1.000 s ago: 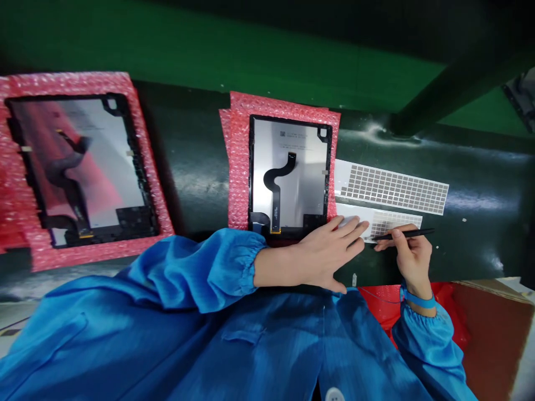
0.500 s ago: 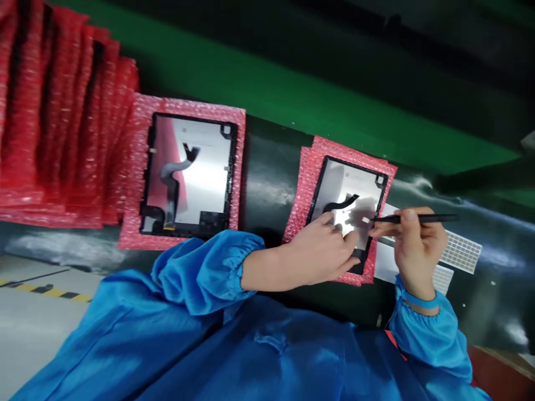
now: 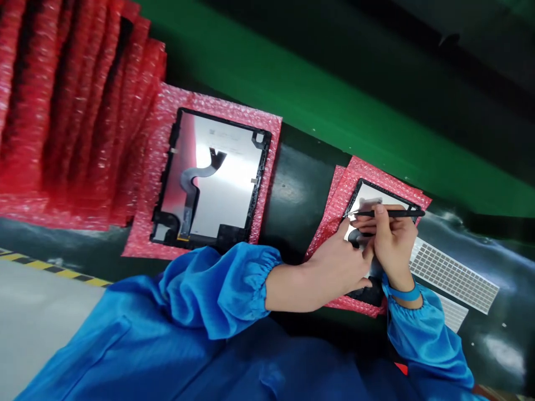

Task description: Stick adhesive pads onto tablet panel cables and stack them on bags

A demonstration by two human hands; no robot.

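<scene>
Black tweezers (image 3: 403, 213) are gripped in the right hand (image 3: 395, 239), whose fingers are closed round them, and their tip is pointed at the left edge of the right-hand display panel (image 3: 374, 195). A small pale spot shows at that tip, too small to be made out. This panel is laid on pink bubble wrap (image 3: 326, 228) on the dark table (image 3: 288, 184) and is partly covered by both hands. The left hand (image 3: 336, 267) is held palm down over it, half open with the fingers spread, 1 of them stretched close to the tweezers' tip; no object can be seen in its hold. A second display panel (image 3: 228, 195), crossed by a curved ribbon cable (image 3: 190, 189), is set well apart to the left on its own wrap, beside a row of red bubble-wrap sleeves (image 3: 83, 111). To the right, 2 gridded sheets (image 3: 455, 275) are partly hidden by the right arm.
</scene>
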